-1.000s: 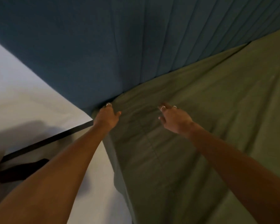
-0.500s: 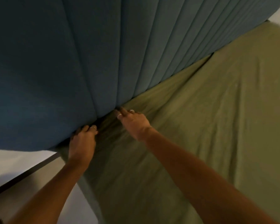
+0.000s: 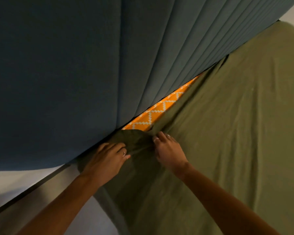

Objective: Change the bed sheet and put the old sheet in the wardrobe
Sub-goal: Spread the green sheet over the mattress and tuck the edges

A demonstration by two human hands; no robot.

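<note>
An olive green bed sheet (image 3: 227,133) covers the bed, which fills the right side of the head view. At the bed's top left corner its edge is pulled back from the headboard, and a strip of orange mattress with a white zigzag pattern (image 3: 159,111) shows. My left hand (image 3: 105,160) grips the bunched corner of the sheet next to the headboard. My right hand (image 3: 168,150) pinches the sheet's edge just right of it.
A padded blue headboard (image 3: 75,73) with vertical channels fills the upper left. Below it a pale wall and a dark skirting strip (image 3: 24,192) run down to the lower left, beside the bed's side.
Both hands have taken hold of the sheet's corner and drawn it back from the headboard. The orange patterned mattress strip has come into sight.
</note>
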